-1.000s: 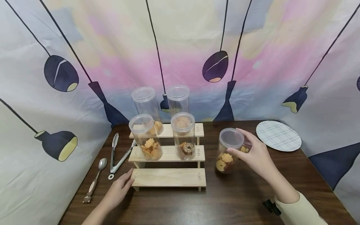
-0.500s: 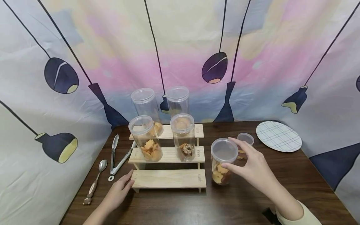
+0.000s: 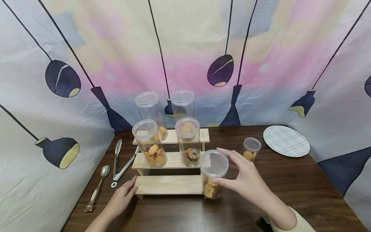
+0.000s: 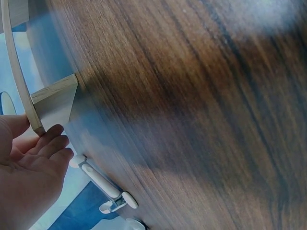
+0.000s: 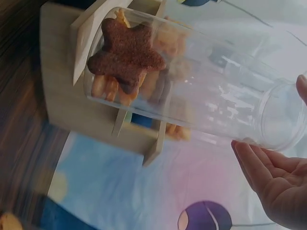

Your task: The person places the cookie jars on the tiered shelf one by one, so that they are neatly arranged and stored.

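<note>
My right hand [image 3: 246,180] grips a clear cookie jar [image 3: 214,174] around its lidded top, thumb on one side and fingers on the other. The jar overlaps the right end of the lowest step of a wooden display stand [image 3: 171,184]. Inside it, in the right wrist view, a dark star-shaped cookie [image 5: 127,52] lies among paler ones. My left hand [image 3: 122,196] pinches the left end of that lowest step; the left wrist view shows the thumb over the board edge [image 4: 21,81] and the fingers under it.
Two cookie jars [image 3: 188,158] stand on the middle step and two taller-looking ones [image 3: 147,109] on the top step. A small lidded jar [image 3: 251,149] and checked plate [image 3: 286,141] are at the right. Tongs [image 3: 124,167] and a spoon [image 3: 97,188] lie left of the stand.
My right hand has carried the jar leftward and nearer, from the table right of the stand to the lowest step's right end, uncovering the small jar. My left hand stays put.
</note>
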The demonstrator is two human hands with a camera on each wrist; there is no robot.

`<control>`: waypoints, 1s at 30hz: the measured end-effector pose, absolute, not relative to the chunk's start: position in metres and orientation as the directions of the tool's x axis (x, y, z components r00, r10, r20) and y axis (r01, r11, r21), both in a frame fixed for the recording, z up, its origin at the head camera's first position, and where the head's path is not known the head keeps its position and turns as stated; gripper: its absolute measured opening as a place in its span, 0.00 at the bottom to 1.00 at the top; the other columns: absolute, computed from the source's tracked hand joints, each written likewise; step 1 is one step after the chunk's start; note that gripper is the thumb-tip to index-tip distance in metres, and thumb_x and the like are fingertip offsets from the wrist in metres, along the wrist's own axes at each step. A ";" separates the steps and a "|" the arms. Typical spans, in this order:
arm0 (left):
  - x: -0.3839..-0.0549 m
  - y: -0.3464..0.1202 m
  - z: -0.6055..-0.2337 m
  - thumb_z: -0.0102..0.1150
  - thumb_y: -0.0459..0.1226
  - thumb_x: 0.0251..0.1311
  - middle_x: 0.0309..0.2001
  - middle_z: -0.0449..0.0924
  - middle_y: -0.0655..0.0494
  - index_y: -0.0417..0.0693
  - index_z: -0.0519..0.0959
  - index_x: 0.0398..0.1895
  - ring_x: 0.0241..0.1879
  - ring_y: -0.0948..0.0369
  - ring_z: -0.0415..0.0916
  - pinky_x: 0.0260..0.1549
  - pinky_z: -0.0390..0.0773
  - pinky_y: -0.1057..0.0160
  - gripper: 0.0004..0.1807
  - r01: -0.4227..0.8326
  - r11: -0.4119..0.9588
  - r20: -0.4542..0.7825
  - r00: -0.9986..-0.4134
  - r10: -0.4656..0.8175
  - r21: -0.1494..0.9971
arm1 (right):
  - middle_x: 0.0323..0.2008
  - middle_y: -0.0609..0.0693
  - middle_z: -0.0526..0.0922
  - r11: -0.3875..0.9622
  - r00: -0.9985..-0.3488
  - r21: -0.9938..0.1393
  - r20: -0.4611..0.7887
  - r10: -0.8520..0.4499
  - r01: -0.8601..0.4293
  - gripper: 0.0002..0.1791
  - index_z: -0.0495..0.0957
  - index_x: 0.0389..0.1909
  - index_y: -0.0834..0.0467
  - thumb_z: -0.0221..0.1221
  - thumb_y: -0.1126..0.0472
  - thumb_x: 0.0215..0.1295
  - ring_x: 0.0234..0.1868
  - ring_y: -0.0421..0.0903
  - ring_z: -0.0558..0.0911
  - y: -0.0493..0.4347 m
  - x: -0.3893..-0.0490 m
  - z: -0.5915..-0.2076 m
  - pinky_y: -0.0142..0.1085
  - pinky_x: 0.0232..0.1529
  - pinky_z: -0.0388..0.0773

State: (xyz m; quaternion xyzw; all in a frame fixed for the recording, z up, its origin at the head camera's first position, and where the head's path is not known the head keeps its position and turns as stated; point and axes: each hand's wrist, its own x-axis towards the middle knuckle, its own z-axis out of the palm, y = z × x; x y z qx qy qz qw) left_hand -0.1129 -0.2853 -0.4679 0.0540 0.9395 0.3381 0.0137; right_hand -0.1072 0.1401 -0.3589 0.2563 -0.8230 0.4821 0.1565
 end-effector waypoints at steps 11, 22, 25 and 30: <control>-0.114 -0.285 -0.468 0.48 0.37 0.73 0.65 0.62 0.32 0.29 0.60 0.68 0.65 0.39 0.59 0.59 0.62 0.40 0.28 0.072 0.762 -0.013 -0.994 0.104 0.644 | 0.55 0.42 0.76 0.236 -0.774 -0.753 0.517 -0.365 -0.614 0.44 0.71 0.64 0.51 0.77 0.49 0.43 0.52 0.43 0.78 0.097 -0.108 -0.367 0.34 0.49 0.77; -0.113 -0.285 -0.467 0.48 0.39 0.73 0.65 0.63 0.31 0.28 0.61 0.68 0.64 0.39 0.60 0.58 0.63 0.40 0.28 0.094 0.767 0.009 -0.993 0.114 0.635 | 0.57 0.44 0.76 0.071 -0.788 -0.843 0.465 -0.403 -0.534 0.43 0.70 0.65 0.44 0.76 0.52 0.44 0.54 0.45 0.77 0.062 -0.114 -0.367 0.36 0.51 0.77; -0.114 -0.285 -0.467 0.48 0.39 0.73 0.65 0.62 0.31 0.28 0.61 0.68 0.64 0.39 0.60 0.58 0.63 0.40 0.28 0.094 0.765 0.008 -0.993 0.116 0.637 | 0.56 0.46 0.76 0.042 -0.802 -0.866 0.442 -0.401 -0.498 0.42 0.70 0.65 0.45 0.76 0.52 0.45 0.55 0.46 0.77 0.053 -0.116 -0.366 0.36 0.52 0.76; -0.113 -0.286 -0.468 0.48 0.38 0.73 0.65 0.63 0.31 0.28 0.61 0.68 0.64 0.39 0.60 0.59 0.63 0.40 0.28 0.094 0.767 0.007 -0.993 0.116 0.634 | 0.56 0.48 0.75 0.023 -0.802 -0.866 0.451 -0.391 -0.499 0.43 0.70 0.65 0.49 0.76 0.53 0.45 0.55 0.45 0.77 0.036 -0.119 -0.369 0.35 0.52 0.75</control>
